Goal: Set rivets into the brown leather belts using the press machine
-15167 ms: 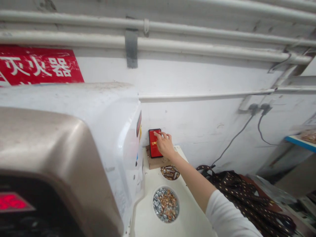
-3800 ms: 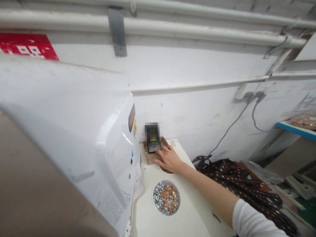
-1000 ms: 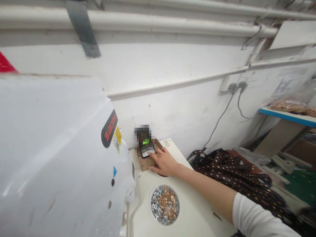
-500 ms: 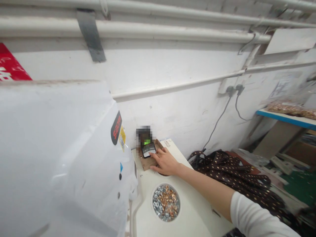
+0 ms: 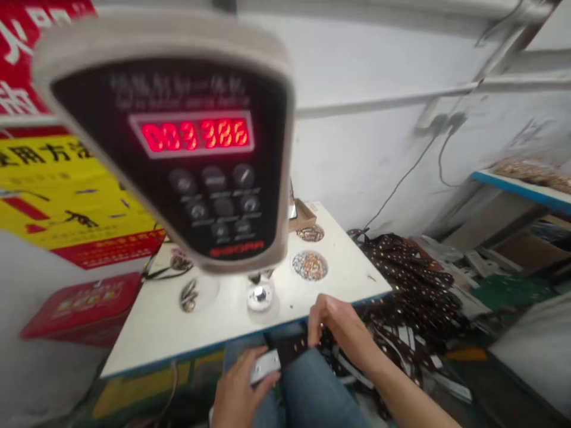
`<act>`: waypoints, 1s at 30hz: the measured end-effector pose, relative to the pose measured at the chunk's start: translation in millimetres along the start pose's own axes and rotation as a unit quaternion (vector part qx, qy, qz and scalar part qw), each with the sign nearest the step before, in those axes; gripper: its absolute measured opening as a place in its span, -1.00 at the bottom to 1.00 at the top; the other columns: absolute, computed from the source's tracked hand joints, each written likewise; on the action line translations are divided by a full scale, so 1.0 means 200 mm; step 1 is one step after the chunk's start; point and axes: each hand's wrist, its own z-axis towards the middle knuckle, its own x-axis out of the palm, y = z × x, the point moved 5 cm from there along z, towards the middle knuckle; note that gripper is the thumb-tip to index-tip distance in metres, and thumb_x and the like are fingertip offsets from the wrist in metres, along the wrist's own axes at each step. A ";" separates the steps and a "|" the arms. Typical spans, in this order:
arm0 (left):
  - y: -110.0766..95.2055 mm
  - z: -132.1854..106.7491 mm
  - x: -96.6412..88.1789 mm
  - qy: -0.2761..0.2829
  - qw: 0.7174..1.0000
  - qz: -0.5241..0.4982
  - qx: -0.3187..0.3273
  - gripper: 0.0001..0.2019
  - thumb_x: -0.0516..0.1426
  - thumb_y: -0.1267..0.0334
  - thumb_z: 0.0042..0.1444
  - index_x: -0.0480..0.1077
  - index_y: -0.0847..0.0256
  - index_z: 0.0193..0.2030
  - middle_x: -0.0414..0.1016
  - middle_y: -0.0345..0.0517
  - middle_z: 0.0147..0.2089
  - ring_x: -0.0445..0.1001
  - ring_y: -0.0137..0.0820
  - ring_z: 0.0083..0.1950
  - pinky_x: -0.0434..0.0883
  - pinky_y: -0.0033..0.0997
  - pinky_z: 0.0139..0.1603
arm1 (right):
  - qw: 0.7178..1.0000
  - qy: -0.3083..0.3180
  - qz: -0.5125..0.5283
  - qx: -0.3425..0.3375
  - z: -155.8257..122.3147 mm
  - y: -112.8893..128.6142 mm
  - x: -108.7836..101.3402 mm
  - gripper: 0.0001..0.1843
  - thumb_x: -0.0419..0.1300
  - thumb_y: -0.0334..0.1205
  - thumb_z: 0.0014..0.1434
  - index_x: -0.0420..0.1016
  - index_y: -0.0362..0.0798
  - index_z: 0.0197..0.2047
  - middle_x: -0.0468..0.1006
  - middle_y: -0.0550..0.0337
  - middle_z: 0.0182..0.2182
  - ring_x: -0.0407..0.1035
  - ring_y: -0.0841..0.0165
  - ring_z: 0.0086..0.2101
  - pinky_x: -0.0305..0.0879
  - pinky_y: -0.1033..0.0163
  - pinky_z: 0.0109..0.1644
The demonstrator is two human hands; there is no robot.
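Note:
My left hand (image 5: 238,386) is low over the lap, its thumb and fingers closed on a short pale strip (image 5: 265,367) with two small round marks like eyelets. My right hand (image 5: 339,327) is just off the table's front edge, fingers curled down; anything in them is hidden and blurred. Behind the hands, a small round machine base with a metal post (image 5: 260,295) stands on the white table (image 5: 214,339). Silver and copper-coloured eyelets fill a round recess (image 5: 310,266) to its right.
A machine head with a lit red display (image 5: 196,135) hangs close above the table. A second recess (image 5: 311,232) and a cardboard tray (image 5: 302,215) are behind. Dark dotted straps (image 5: 401,267) pile up at right. A red box (image 5: 84,306) stands at left.
My right hand has left the phone in the cardboard tray and come back to the table's front edge. The view has swung down and back, bringing in my left hand and the machine display.

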 end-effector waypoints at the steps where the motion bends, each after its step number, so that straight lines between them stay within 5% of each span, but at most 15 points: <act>1: -0.01 0.00 -0.05 -0.010 1.000 -0.018 0.020 -0.72 0.23 0.29 0.11 0.43 0.09 -0.01 0.58 -0.14 -0.08 0.57 -0.30 -0.11 0.48 -0.42 -0.13 | 0.994 0.063 0.062 0.064 -0.12 -0.08 0.12 -0.38 -0.15 0.19 0.35 0.38 -0.05 -0.52 0.47 0.16 -0.61 0.32 0.36 -0.55 0.22 0.23 -0.39; 3: -0.06 0.01 -0.14 -0.029 0.995 -0.049 0.076 -0.72 0.24 0.24 0.11 0.42 0.15 -0.02 0.58 -0.09 -0.08 0.56 -0.28 -0.10 0.47 -0.40 -0.11 | 0.962 0.148 0.156 0.170 -0.32 -0.26 0.33 -0.39 -0.06 0.28 0.27 0.40 -0.08 -0.45 0.48 0.16 -0.60 0.29 0.42 -0.60 0.16 0.29 -0.45; 5: -0.11 0.00 -0.23 -0.039 0.991 -0.071 0.107 -0.73 0.23 0.17 0.14 0.42 0.19 -0.05 0.58 -0.08 -0.13 0.56 -0.30 -0.14 0.46 -0.41 -0.14 | 0.928 0.148 0.252 0.232 -0.41 -0.41 0.49 -0.41 0.13 0.36 0.10 0.41 -0.08 -0.30 0.49 0.20 -0.52 0.25 0.47 -0.60 0.10 0.34 -0.49; 9: -0.17 -0.06 -0.35 -0.036 0.986 -0.092 0.135 -0.70 0.21 0.07 0.15 0.41 0.20 -0.07 0.57 -0.12 -0.20 0.55 -0.34 -0.23 0.44 -0.45 -0.22 | 0.873 -0.015 0.419 0.248 -0.31 -0.53 0.58 -0.44 0.30 0.33 -0.07 0.42 0.02 -0.25 0.42 0.30 -0.43 0.11 0.52 -0.60 0.03 0.39 -0.53; 12: -0.15 -0.09 -0.38 -0.042 0.988 -0.064 0.130 -0.61 0.23 0.04 0.12 0.37 0.19 0.01 0.57 -0.08 -0.11 0.56 -0.29 -0.16 0.45 -0.41 -0.20 | 0.883 -0.130 0.406 0.194 -0.17 -0.44 0.54 -0.63 0.34 0.09 0.01 0.46 0.08 -0.19 0.30 0.39 -0.54 -0.03 0.53 -0.63 -0.02 0.40 -0.56; 15: -0.12 -0.09 -0.39 -0.046 0.989 -0.055 0.131 -0.56 0.20 0.03 0.16 0.31 0.18 0.11 0.54 -0.05 0.01 0.54 -0.28 -0.06 0.46 -0.40 -0.12 | 0.921 -0.166 0.327 0.131 -0.12 -0.31 0.47 -0.70 0.34 0.06 0.03 0.49 0.03 -0.30 0.17 0.40 -0.61 -0.08 0.53 -0.65 -0.07 0.39 -0.59; 20: -0.16 -0.05 -0.41 -0.062 0.980 -0.028 0.188 -0.59 0.03 -0.03 0.27 0.35 0.16 0.13 0.54 -0.08 -0.08 0.54 -0.34 -0.12 0.46 -0.45 -0.14 | 0.987 -0.149 0.055 0.022 -0.14 -0.15 0.35 -0.71 0.33 0.05 0.06 0.48 0.02 -0.33 0.41 0.25 -0.44 0.27 0.38 -0.43 0.24 0.30 -0.38; 26: -0.18 0.13 -0.48 -0.182 0.963 0.057 0.191 -0.54 -0.02 -0.07 0.28 0.38 0.16 0.14 0.50 0.01 -0.13 0.49 -0.24 -0.14 0.45 -0.29 -0.11 | 0.978 -0.151 -0.127 -0.063 0.09 -0.05 0.19 -0.83 0.16 -0.07 0.23 0.42 0.01 -0.25 0.45 0.24 -0.38 0.37 0.32 -0.31 0.32 0.24 -0.19; 30: -0.09 0.28 -0.49 -0.163 0.975 0.050 0.141 -0.57 0.07 -0.01 0.25 0.37 0.13 0.17 0.50 -0.03 -0.11 0.48 -0.25 -0.12 0.42 -0.29 -0.08 | 0.981 -0.123 -0.144 -0.040 0.28 -0.12 0.16 -0.80 0.15 -0.04 0.20 0.41 0.00 -0.26 0.47 0.21 -0.34 0.39 0.27 -0.27 0.31 0.20 -0.15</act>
